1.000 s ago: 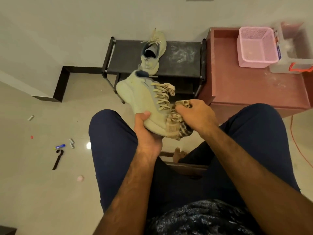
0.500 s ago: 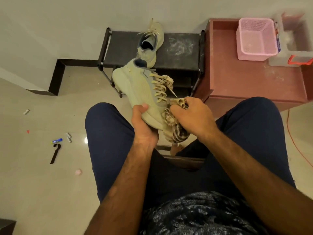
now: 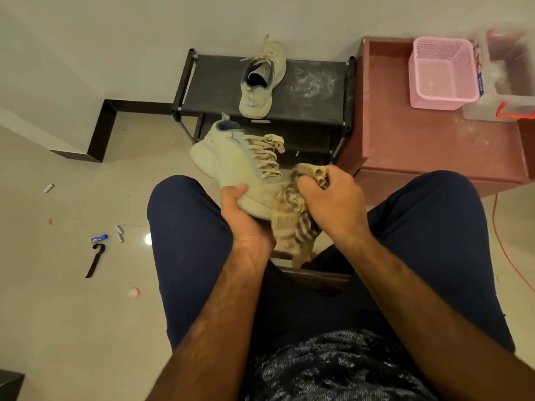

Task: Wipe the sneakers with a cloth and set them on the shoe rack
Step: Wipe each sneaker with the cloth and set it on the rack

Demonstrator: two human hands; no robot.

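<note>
In the head view, a pale sneaker [image 3: 240,166] is held up between the knees, above the floor and just in front of the shoe rack [image 3: 315,108]. It is gripped at the toe end by the left hand [image 3: 246,218], with the thumb laid over the upper and the fingers curled under the sole, out of sight. Held so, the shoe is steadied with its laced side turned up. A checked cloth [image 3: 289,224] is bunched in the right hand [image 3: 333,204], whose fingers are curled tight round it. The cloth is pressed against the side of the toe, with part of it left hanging below. The wad is judged to give a firm pad for rubbing. The heel is pointed towards the rack, so the later setting-down should be short. A second sneaker [image 3: 260,82] is stood on the top shelf, toe to the wall, with bare shelf beside it where the one in hand could be set. Wiping is judged to be under way, and placing not yet done.
</note>
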